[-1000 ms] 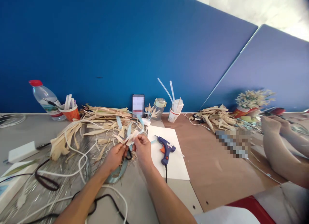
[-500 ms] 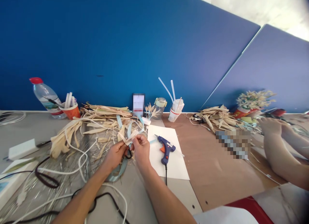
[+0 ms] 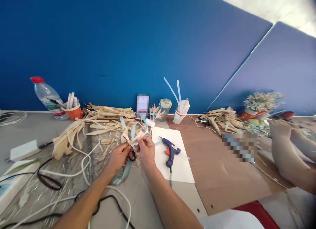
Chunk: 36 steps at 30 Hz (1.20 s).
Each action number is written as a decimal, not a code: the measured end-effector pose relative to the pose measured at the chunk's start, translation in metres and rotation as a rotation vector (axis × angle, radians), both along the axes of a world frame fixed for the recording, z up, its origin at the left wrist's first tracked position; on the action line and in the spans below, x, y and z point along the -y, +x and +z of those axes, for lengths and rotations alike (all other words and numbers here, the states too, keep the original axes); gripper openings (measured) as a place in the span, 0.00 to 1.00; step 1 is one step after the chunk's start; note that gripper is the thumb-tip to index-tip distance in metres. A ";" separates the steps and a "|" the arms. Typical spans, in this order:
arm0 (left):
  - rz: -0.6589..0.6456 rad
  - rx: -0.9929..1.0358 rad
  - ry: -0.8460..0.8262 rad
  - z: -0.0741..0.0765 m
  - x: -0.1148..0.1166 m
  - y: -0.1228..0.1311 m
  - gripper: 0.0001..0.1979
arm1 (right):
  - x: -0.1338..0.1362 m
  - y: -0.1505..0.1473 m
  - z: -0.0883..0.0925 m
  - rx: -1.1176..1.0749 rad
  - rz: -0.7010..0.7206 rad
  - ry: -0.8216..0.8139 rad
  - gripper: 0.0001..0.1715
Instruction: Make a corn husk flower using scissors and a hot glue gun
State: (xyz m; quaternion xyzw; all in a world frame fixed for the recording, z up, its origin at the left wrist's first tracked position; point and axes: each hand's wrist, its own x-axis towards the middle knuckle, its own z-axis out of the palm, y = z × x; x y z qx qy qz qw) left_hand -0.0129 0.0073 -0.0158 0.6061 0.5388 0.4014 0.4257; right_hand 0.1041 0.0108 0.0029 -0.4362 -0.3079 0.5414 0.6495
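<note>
Both hands meet in front of the husk pile, closed in pinches on a pale strip of corn husk (image 3: 137, 137). My left hand (image 3: 119, 157) grips its left part, and its thumb and finger are pressed together. On the strip's right side, my right hand (image 3: 147, 152) pinches with its fingertips. A dark loop, perhaps a scissors handle (image 3: 133, 156), shows just under the hands; the rest of it is hidden. Light blue ribbon (image 3: 126, 173) curls below and behind them. To the right, a blue glue gun (image 3: 171, 151) lies on a white sheet (image 3: 183, 169).
Dried corn husks (image 3: 108, 112) lie along the back. A bottle (image 3: 49, 97), an orange cup (image 3: 74, 113), a phone (image 3: 143, 104), a jar (image 3: 165, 107) and a cup of glue sticks (image 3: 179, 117) stand there. Cables (image 3: 84, 171) cross the left side. Another person's arms (image 3: 283, 150) rest at right.
The strip's right end has tilted slightly between my fingers, while both hands stay pinched on it in nearly the same place. The camera view has shifted a little.
</note>
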 end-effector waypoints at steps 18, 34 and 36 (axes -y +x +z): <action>0.010 -0.002 -0.013 0.003 0.000 0.001 0.14 | 0.001 0.002 0.002 0.132 -0.031 0.016 0.06; 0.026 0.008 0.000 0.005 0.001 0.002 0.14 | 0.002 -0.001 0.002 0.016 -0.004 -0.014 0.08; 0.042 0.052 0.003 0.004 -0.001 0.001 0.14 | -0.001 0.000 0.000 0.023 -0.034 -0.015 0.08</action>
